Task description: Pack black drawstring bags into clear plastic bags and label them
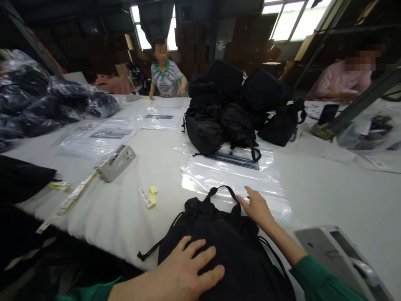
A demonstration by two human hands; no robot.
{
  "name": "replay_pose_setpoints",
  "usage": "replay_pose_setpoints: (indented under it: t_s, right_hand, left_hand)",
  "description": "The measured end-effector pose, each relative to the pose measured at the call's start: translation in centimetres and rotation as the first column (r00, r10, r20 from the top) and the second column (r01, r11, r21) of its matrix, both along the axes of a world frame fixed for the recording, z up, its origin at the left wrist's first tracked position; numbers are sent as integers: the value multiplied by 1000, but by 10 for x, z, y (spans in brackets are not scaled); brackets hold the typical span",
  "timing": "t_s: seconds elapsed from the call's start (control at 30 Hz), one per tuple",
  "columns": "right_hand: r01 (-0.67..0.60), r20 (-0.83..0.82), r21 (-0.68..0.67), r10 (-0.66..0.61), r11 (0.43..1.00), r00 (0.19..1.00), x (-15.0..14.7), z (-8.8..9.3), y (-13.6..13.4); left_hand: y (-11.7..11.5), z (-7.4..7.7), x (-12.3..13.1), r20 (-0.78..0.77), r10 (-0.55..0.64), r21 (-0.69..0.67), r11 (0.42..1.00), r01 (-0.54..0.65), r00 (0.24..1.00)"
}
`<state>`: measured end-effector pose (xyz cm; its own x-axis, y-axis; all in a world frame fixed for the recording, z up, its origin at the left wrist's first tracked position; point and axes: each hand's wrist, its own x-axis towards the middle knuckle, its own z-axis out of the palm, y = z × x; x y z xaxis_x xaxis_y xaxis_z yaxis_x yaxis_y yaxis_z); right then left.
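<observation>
A black drawstring backpack (232, 246) lies on the table right in front of me, its carry loop pointing away and a knotted cord hanging out at its left. My left hand (188, 265) rests on the bag's front with fingers spread flat. Beside the carry loop is my right hand (255, 205), fingers apart, the fingertips at or just touching the loop's right side; nothing is gripped. Beyond the bag lie clear plastic bags (232, 184) in a flat stack, partly under a heap of more black backpacks (232, 108).
Left of the bag are a barcode label strip (147, 197) and a grey tape dispenser (117, 163). Another grey device (341, 259) stands at right. Plastic-wrapped bags (53, 96) pile up far left. A person in a striped shirt (167, 79) and one in pink (338, 79) work across the table.
</observation>
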<state>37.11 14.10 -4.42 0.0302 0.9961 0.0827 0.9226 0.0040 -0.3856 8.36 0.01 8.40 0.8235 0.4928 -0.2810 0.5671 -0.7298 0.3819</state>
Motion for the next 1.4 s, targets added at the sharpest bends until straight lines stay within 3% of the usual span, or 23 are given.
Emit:
replay_pose_setpoints:
  t_s: [0.13, 0.23, 0.3, 0.4, 0.47, 0.53, 0.57, 0.63, 0.7, 0.77, 0.8, 0.87, 0.97, 1.07, 1.17, 1.4]
  right_hand:
    - [-3, -27, -135, -1, 991, 1000, -17, -21, 18]
    - [-4, -69, -160, -7, 987, 998, -17, -9, 19]
    - [-48, -151, -150, 25, 987, 988, -12, 12, 5]
    - [-309, -306, -56, 279, 949, 911, -7, 47, -39]
    - [-499, -357, -28, 458, 866, 814, -9, 64, -75]
    - [-574, -397, -54, 510, 817, 763, -14, 72, -104]
    - [-575, -414, -68, 501, 815, 760, -16, 73, -113]
    - [-549, -434, -76, 468, 832, 770, -14, 71, -119]
    - [-471, -435, -57, 403, 880, 805, -5, 65, -110]
    - [-316, -407, 5, 291, 949, 866, 7, 54, -86]
    - [-235, -377, 43, 234, 971, 896, 13, 46, -70]
    - [-143, -304, 114, 171, 983, 937, 20, 28, -36]
    - [-193, -224, 113, 214, 975, 951, 17, -3, 10]
    - [-251, -182, 55, 257, 966, 949, 12, -26, 37]
    - [-267, -177, -1, 262, 964, 949, 15, -37, 49]
    - [-233, -161, -51, 222, 971, 962, 17, -35, 62]
  left_hand:
    - [-5, -41, -4, 93, -15, 225, 974, -6, 996]
    - [-9, -64, -5, 145, 5, 323, 945, -52, 989]
    - [-11, -64, -7, 164, 20, 316, 946, -72, 986]
    - [0, -44, -14, 346, 45, 212, 969, -125, 937]
    - [20, -30, -17, 541, 196, 98, 951, -293, 818]
    - [45, -25, -13, 628, 352, -2, 892, -451, 694]
    - [57, -28, -9, 603, 394, -40, 883, -467, 694]
    - [78, -41, 3, 445, 357, -143, 934, -328, 822]
    - [93, -56, 12, 285, 220, -308, 943, -128, 933]
    - [108, -66, 16, 275, 152, -389, 921, -35, 949]
    - [118, -69, 17, 302, 177, -370, 927, -56, 937]
    - [144, -73, 20, 328, 279, -237, 949, -208, 903]
    - [193, -90, 31, 281, 396, 3, 911, -413, 875]
    - [235, -119, 43, 208, 406, 64, 902, -426, 890]
    - [261, -144, 45, 166, 367, 57, 923, -381, 915]
    - [277, -161, 47, 213, 373, 77, 915, -396, 903]
